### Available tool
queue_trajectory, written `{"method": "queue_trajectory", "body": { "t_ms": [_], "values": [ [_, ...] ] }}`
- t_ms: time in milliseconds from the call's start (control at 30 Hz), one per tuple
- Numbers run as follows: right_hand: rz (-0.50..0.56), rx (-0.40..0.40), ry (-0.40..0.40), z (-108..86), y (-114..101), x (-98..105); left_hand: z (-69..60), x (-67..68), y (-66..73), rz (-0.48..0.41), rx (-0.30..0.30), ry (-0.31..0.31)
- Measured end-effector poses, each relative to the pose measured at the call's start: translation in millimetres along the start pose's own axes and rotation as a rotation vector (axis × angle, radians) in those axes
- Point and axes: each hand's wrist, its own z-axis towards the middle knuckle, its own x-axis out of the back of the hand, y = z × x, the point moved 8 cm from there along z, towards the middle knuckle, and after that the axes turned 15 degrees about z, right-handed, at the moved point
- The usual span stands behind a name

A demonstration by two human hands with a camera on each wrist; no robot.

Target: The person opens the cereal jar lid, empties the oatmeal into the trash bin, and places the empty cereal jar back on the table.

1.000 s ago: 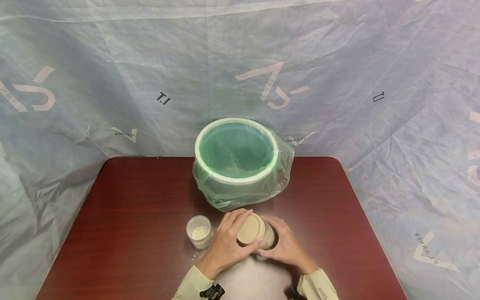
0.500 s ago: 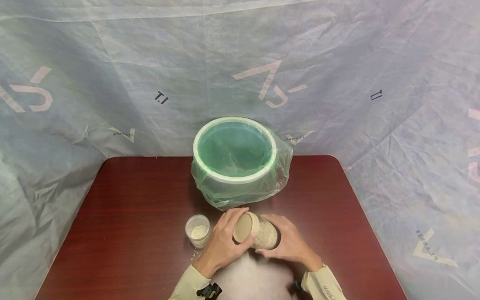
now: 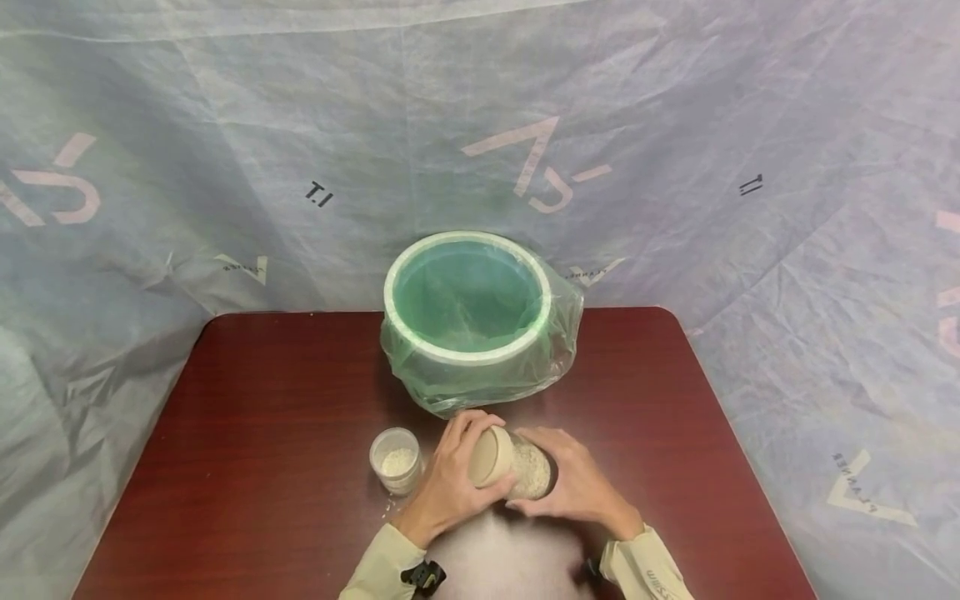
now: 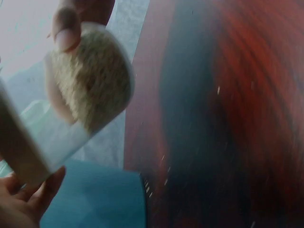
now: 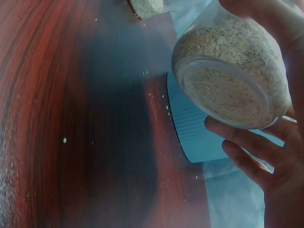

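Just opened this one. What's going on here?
A person has a clear jar of pale flakes tilted and lifted above the dark red table. The left hand grips its beige lid, which is on the jar, and the right hand holds the jar's body. An open clear tub, partly filled with pale flakes, stands beside the left hand, near some spilled flakes. Beyond the hands stands a bin with a translucent green plastic bag over it.

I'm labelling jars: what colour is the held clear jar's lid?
Beige round lid, clearest in the head view.
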Motion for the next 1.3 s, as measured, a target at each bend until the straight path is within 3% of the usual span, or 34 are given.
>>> {"method": "queue_trajectory", "body": {
  "t_ms": [267,367,600,800,1033,1300],
  "values": [
    [0.024,-0.012,-0.021,2.1,-4,-4,4.1,8.1,6.9,0.012,-0.004,0.195],
    [0.057,-0.019,-0.04,3.5,-5,-5,7.1,10.6,10.3,0.022,-0.011,0.229],
    [0.2,-0.054,-0.083,4.1,-1,-13,12.4,13.4,18.5,0.053,-0.015,0.241],
    [0.292,-0.104,-0.06,3.3,0,-21,13.9,18.8,27.4,0.058,-0.048,0.261],
    [0.28,-0.136,0.004,1.8,1,-23,16.8,20.9,31.5,0.064,-0.063,0.268],
    [0.253,-0.101,0.054,5.4,-6,-24,16.8,21.1,30.1,0.11,-0.032,0.255]
  ]
}}
